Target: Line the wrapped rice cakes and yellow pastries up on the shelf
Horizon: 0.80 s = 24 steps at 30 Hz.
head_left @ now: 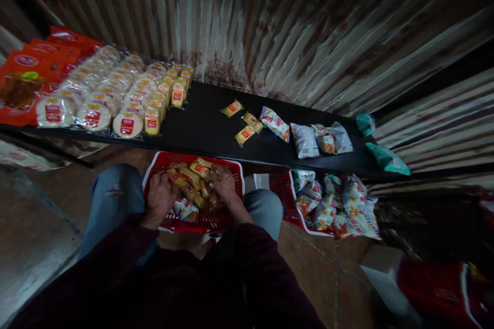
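A red basket point(156, 162) with a white rim sits between my knees, holding yellow wrapped snack packs point(189, 193) and a white snack bag point(186, 211). My left hand point(161, 194) is inside its left part, fingers curled against the packs' left side. On the opposite side my right hand point(226, 183) reaches over the rim, its fingers bent round a yellow pack point(201, 168) near the back. Both hands look closed on packs, though the fingertips are partly hidden among the wrappers.
Across the black shelf point(200, 123) stand orange bags point(27, 82), rows of round white crackers point(127, 121), yellow packs point(178, 91), loose packs point(233, 108), white bags point(304, 140) and green bags point(388, 158). Another red basket point(284, 200) of bags is right. A pleated curtain point(231, 20) hangs behind.
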{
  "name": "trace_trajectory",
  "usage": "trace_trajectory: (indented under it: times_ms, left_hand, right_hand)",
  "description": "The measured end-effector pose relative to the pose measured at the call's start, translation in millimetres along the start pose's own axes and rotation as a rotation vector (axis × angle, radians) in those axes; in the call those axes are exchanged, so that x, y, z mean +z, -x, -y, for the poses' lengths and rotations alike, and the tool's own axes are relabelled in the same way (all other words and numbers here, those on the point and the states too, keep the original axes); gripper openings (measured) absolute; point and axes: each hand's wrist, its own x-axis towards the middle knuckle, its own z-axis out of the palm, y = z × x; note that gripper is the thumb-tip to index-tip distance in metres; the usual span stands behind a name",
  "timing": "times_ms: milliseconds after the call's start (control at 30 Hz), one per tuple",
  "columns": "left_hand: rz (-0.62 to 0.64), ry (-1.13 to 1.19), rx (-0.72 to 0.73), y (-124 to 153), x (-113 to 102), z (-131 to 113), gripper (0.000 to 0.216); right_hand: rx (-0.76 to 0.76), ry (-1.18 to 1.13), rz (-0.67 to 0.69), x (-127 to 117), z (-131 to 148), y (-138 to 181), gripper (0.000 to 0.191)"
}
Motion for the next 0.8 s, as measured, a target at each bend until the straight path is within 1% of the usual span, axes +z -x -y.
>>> trace_trajectory:
  times_ms: [33, 67, 100, 167, 233, 300, 367, 400, 467, 533, 600, 633, 700, 800]
  left_hand:
    - [-0.006, 0.038, -0.058, -2.9, 1.3, 1.2, 0.037]
    - [0.019, 0.086, -0.103, -6.5, 2.8, 2.2, 0.04]
    - [0.063, 0.14, -0.136, -10.3, 4.4, 3.1, 0.042]
    - [0.136, 0.231, -0.18, -17.6, 7.3, 3.6, 0.044]
    - [0.154, 0.274, -0.193, -22.4, 9.7, 2.7, 0.043]
    - [0.149, 0.252, -0.188, -23.7, 12.0, 1.9, 0.042]
    - [0.151, 0.188, -0.157, -22.1, 15.1, 2.2, 0.04]
    - [0.152, 0.157, -0.142, -20.7, 17.0, 3.0, 0.039]
    - [0.159, 0.1, -0.12, -18.2, 20.9, 5.4, 0.035]
    - [0.174, 0.053, -0.104, -17.0, 24.3, 7.8, 0.032]
    - [0.193, 0.005, -0.089, -17.1, 26.6, 9.4, 0.031]
    - [0.199, -0.009, -0.085, -17.5, 27.3, 9.8, 0.031]
    - [0.202, -0.022, -0.079, -18.2, 28.0, 9.9, 0.031]
    - [0.193, -0.012, -0.085, -18.9, 27.7, 9.6, 0.03]
  right_hand:
    - [-0.018, 0.024, 0.049, 2.3, 2.8, -4.5, 0.037]
    - [-0.038, 0.046, 0.105, 5.9, 7.4, -7.0, 0.042]
    - [-0.058, 0.069, 0.153, 10.6, 13.5, -6.9, 0.045]
    - [-0.138, 0.134, 0.266, 21.4, 27.5, 0.9, 0.045]
    - [-0.179, 0.19, 0.302, 30.7, 40.1, 16.5, 0.045]
    - [-0.236, 0.183, 0.324, 34.5, 47.7, 34.3, 0.045]
    - [-0.304, 0.149, 0.346, 31.1, 48.4, 47.3, 0.051]
    - [-0.299, 0.123, 0.355, 26.8, 46.1, 50.5, 0.05]
    - [-0.216, 0.067, 0.322, 14.8, 37.0, 49.3, 0.041]
    - [-0.073, 0.066, 0.217, 1.1, 24.1, 39.9, 0.035]
    - [0.092, 0.161, 0.116, -9.6, 11.5, 27.9, 0.039]
    - [0.138, 0.186, 0.103, -12.6, 6.9, 22.7, 0.042]
    - [0.183, 0.215, 0.109, -11.8, 3.4, 17.1, 0.045]
    - [0.149, 0.231, 0.161, 5.0, 13.1, 22.6, 0.047]
